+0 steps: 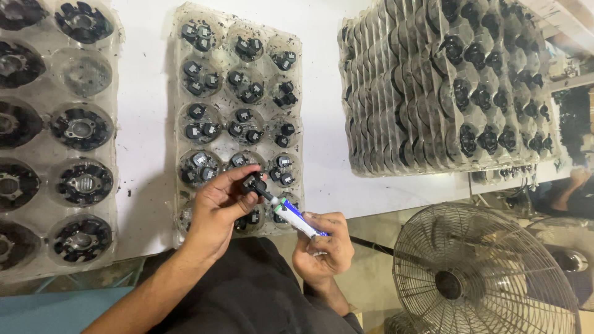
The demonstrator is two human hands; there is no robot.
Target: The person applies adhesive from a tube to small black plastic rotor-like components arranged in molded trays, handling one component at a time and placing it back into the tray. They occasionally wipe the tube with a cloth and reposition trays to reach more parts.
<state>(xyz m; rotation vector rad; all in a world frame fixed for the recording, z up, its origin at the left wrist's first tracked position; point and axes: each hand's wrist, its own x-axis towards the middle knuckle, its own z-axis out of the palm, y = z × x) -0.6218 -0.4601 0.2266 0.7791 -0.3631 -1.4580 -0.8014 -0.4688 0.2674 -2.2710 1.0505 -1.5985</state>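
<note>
My left hand (218, 210) pinches a small black part (252, 181) between thumb and fingers, just above the near end of a clear plastic tray (177, 139) whose round pockets hold several such black parts. My right hand (325, 247) grips a small blue and white tube (297, 218) whose black nozzle touches the held part. Both hands hover over the white table's (148, 93) front edge, above my dark-clothed lap.
A tray of larger black round parts (80, 179) lies at the left. A tall stack of filled clear trays (445, 93) stands at the right. A metal-grille fan (476, 272) sits on the floor at lower right. Another person's arm (572, 188) shows at the far right.
</note>
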